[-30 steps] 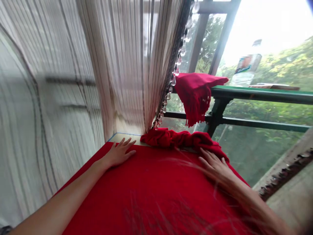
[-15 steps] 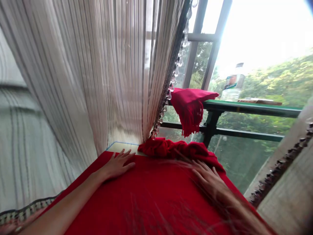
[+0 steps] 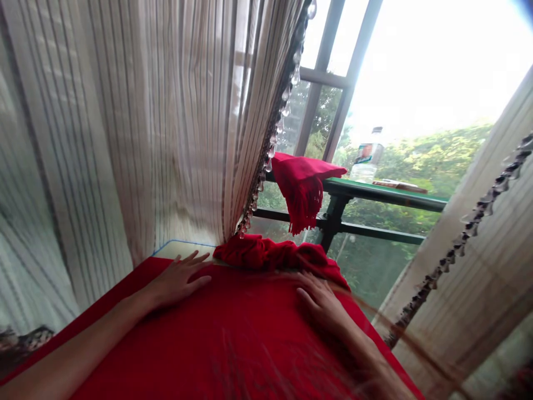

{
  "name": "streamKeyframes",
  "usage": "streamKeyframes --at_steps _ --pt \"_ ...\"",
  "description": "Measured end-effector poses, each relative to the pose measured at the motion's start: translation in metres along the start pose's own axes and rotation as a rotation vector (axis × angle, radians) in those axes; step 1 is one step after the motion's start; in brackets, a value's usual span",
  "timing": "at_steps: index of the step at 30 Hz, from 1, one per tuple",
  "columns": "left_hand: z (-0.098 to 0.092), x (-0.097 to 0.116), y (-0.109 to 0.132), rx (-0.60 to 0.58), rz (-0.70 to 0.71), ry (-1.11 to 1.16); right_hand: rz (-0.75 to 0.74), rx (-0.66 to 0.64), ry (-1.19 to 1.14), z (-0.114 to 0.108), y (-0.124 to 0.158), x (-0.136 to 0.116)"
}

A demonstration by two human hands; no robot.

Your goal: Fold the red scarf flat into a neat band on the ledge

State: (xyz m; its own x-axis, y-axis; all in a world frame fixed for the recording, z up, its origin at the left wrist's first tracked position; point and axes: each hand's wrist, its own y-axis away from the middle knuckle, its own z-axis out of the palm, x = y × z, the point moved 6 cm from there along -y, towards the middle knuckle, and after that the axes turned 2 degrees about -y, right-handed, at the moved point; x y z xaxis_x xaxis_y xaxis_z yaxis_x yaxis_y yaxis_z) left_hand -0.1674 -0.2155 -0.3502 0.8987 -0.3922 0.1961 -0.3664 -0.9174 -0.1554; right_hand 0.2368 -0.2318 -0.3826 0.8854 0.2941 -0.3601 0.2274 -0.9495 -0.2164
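Note:
A red cloth lies spread flat over the surface in front of me. My left hand rests on its far left part, fingers spread and palm down, the fingertips near the pale strip at the far edge. On the far right part of the cloth lies my right hand, also flat, with its fingers stretched out. Beyond both hands, a bunched heap of red fabric sits along the far edge. Thin blurred strands cross the view over the cloth.
A striped sheer curtain with a beaded edge hangs on the left, another curtain on the right. A fringed red cloth drapes over the dark railing. A clear bottle and a flat brownish item lie on the ledge.
The view has turned right, so the railing, bottle and curtains appear further left. Both hands stay flat on the red cloth; the right hand's fingers look slightly closer to the middle.

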Motion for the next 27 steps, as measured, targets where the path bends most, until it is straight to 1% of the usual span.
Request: streamKeyframes --at_steps 1,3,5,6,8,11,13,15,19,23,25,27 --pt "0.000 0.004 0.000 -0.006 0.011 0.006 -0.011 -0.008 -0.005 0.001 0.000 -0.003" --pt "0.005 0.008 0.001 -0.059 0.003 0.017 -0.026 -0.039 -0.011 0.005 0.001 -0.007" --pt "0.011 0.009 0.001 -0.115 -0.018 0.019 -0.038 -0.055 -0.013 0.007 0.002 -0.010" --pt "0.013 0.009 0.001 -0.120 -0.020 0.019 -0.043 -0.052 -0.013 0.007 0.002 -0.011" --pt "0.010 0.010 -0.001 -0.065 0.004 0.016 -0.051 -0.028 -0.010 0.004 0.001 -0.011" --pt "-0.001 0.012 -0.004 0.079 0.064 0.003 -0.062 0.024 -0.006 -0.003 -0.002 -0.009" --pt "-0.007 0.013 -0.004 0.137 0.076 -0.002 -0.068 0.058 -0.004 -0.006 -0.004 -0.007" --pt "-0.010 0.014 -0.004 0.153 0.069 0.010 -0.076 0.086 -0.003 -0.008 -0.005 -0.006" --pt "-0.009 0.020 -0.003 0.138 0.108 0.056 -0.109 0.111 -0.005 -0.008 -0.004 -0.008" --pt "-0.009 0.024 -0.003 0.168 0.112 0.080 -0.119 0.159 -0.022 -0.012 -0.002 -0.011" --pt "-0.012 0.023 -0.003 0.209 0.096 0.087 -0.102 0.199 -0.033 -0.017 -0.002 -0.010" --pt "-0.019 0.024 -0.002 0.315 0.089 0.089 -0.086 0.231 -0.043 -0.023 -0.002 -0.010"
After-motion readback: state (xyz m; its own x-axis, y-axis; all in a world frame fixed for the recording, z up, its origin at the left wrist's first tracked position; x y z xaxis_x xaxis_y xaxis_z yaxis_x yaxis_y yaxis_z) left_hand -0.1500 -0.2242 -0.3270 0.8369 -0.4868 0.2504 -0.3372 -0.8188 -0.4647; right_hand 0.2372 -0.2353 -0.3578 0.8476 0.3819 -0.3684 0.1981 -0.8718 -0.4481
